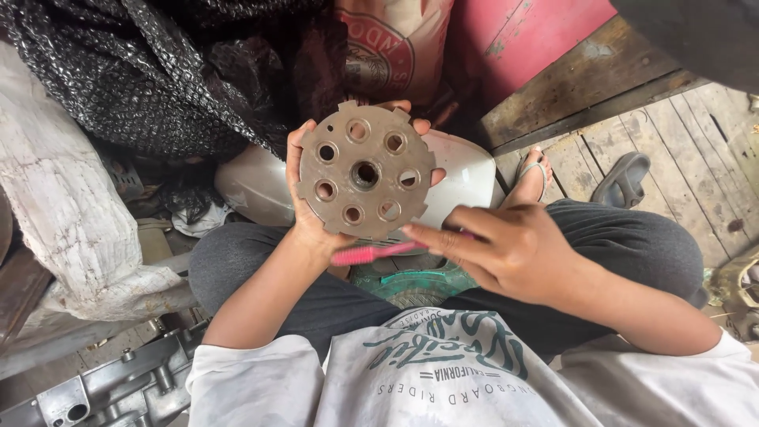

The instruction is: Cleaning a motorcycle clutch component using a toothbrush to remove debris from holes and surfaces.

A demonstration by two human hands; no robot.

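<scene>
Holding a round metal disc up at the centre of the frame, the left hand cups it from behind and below: the palm sits under the disc's lower left edge, the thumb lies along the left rim, and fingertips show past the upper right rim. The disc faces the camera, dull brown-grey, with a centre hole, a ring of smaller round holes around it, and notched teeth along its edge. The left forearm rises from the lower left of the frame toward it, wrist bent back.

The right hand sits just right of and below the disc, knuckles toward the camera, fingers closed around the handle of a pink toothbrush. The brush points left, its head lying just below the disc's bottom edge, near the left wrist; whether the bristles touch the metal cannot be told. The right forearm comes in from the lower right.

Behind the disc is a pale grey rounded cover. Crumpled black plastic sheeting fills the upper left, a bare foot in a sandal rests on wooden floorboards at the upper right, and a grey metal casing lies at the lower left.
</scene>
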